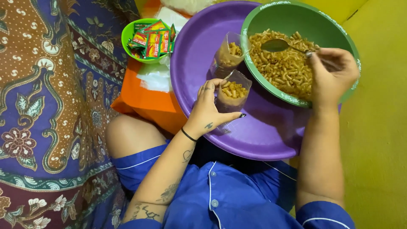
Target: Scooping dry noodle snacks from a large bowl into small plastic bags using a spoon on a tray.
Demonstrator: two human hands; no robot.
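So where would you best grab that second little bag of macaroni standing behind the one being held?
Probably around its filled lower half, coming from the left over the purple basin. The small clear bag leans against the green bowl on its right, so that side is blocked; its open top is thin and would likely crumple.

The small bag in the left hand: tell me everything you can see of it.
The small bag is clear, thin plastic, standing upright with its mouth open. It is partly filled with short tan macaroni pieces. The left hand wraps its side, steadying it on the purple tray. A second, similar bag stands just behind it, beside the green bowl.
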